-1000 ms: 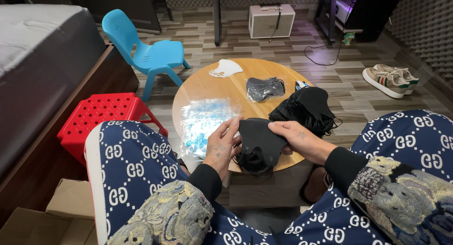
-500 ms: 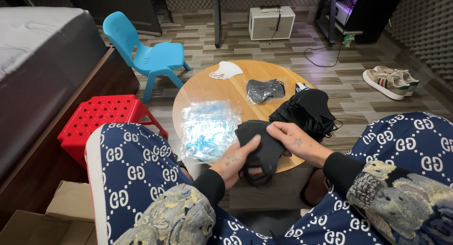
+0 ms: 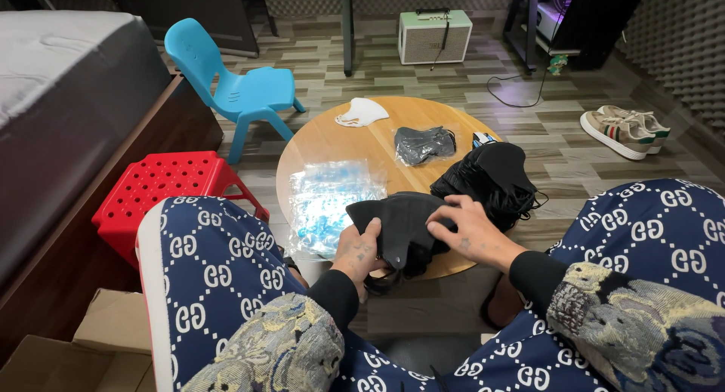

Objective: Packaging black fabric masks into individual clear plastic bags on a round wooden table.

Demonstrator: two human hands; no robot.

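A black face mask (image 3: 396, 222) is held over the near edge of a round wooden table (image 3: 355, 143). My left hand (image 3: 359, 250) grips its lower left side, thumb on top. At the mask's right edge my right hand (image 3: 468, 229) pinches it with the fingers. Just behind my right hand lies a pile of black masks (image 3: 487, 177). A stack of clear plastic bags with blue print (image 3: 328, 199) lies on the table to the left. Further back are a bagged dark mask (image 3: 424, 144) and a white mask (image 3: 362, 111).
A red plastic stool (image 3: 162, 192) stands left of the table, a blue child's chair (image 3: 238, 94) behind it, a bed (image 3: 68, 112) at far left. A cardboard box (image 3: 91, 347) sits at lower left. Sneakers (image 3: 623, 128) and a small amplifier (image 3: 434, 37) rest on the floor.
Both hands have turned and shifted the black mask; my left hand moved from its upper left edge down to its lower left side, and the mask now lies flatter.
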